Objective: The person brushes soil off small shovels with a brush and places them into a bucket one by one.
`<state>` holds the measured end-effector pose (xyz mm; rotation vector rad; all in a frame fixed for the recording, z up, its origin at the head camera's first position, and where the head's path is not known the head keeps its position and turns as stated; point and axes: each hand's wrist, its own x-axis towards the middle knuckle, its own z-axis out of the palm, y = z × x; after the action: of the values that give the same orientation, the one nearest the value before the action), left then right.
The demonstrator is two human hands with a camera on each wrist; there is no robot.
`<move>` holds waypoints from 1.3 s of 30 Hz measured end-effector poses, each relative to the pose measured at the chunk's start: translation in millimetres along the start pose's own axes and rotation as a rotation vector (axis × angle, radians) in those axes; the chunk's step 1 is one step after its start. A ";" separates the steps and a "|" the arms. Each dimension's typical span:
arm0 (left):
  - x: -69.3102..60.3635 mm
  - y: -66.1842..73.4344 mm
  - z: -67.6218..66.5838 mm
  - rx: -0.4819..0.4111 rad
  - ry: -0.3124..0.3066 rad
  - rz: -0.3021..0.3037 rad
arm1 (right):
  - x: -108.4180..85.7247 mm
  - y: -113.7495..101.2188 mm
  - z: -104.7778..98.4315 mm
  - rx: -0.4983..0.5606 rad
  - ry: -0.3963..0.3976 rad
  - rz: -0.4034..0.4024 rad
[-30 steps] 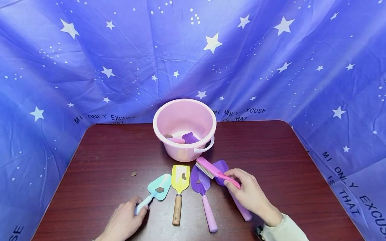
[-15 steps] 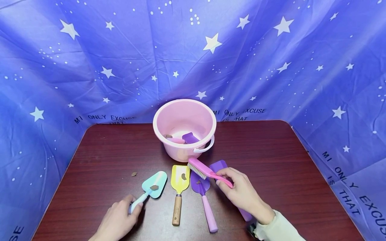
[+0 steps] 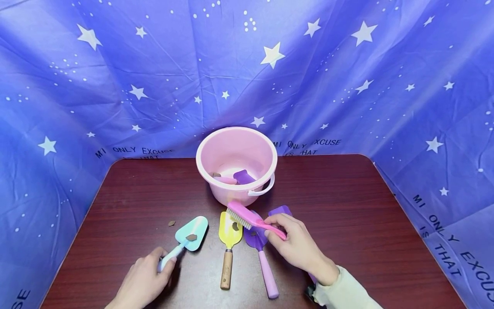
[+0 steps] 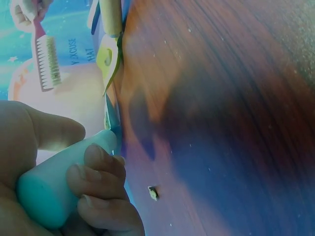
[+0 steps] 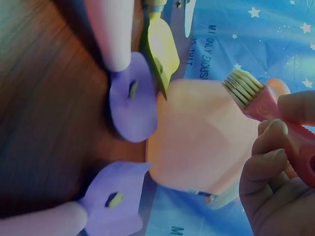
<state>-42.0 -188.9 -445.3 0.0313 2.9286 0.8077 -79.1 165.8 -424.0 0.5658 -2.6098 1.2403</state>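
Note:
My left hand grips a light blue trowel by its handle, low over the table's left half. A brown flake lies on its blade. In the left wrist view the fingers wrap round the handle. With my right hand I pinch a pink brush by its handle. Its pale bristles hang above the yellow shovel and the middle purple shovel. Each of these two bears a flake. A second purple shovel, partly hidden by my right hand, bears another.
Behind the shovels stands a pink bucket with a white handle. Inside it lie a purple blade, a pink piece and something brown. One loose flake lies on the dark wooden table. A starry blue cloth hangs behind.
My left hand has drawn the light blue trowel left, away from the yellow shovel, its flake still aboard. My right hand has carried the brush left, from over the purple shovels toward the yellow one.

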 end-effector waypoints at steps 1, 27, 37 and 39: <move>-0.1 -0.3 -0.6 0.001 0.000 -0.002 | 1.1 -1.7 1.4 0.003 -0.006 -0.005; -3.1 -6.1 -3.2 0.000 -0.001 -0.029 | 19.1 -40.2 50.9 0.024 -0.142 -0.103; -3.6 -4.9 -4.3 0.003 -0.013 -0.033 | 23.2 -49.5 62.7 0.018 -0.177 -0.149; -3.7 -4.8 -4.3 0.004 -0.019 -0.032 | 23.8 -51.3 64.5 0.010 -0.188 -0.159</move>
<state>-38.8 -195.4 -443.7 -0.0080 2.9053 0.7919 -80.0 80.1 -420.6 0.9138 -2.6453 1.2045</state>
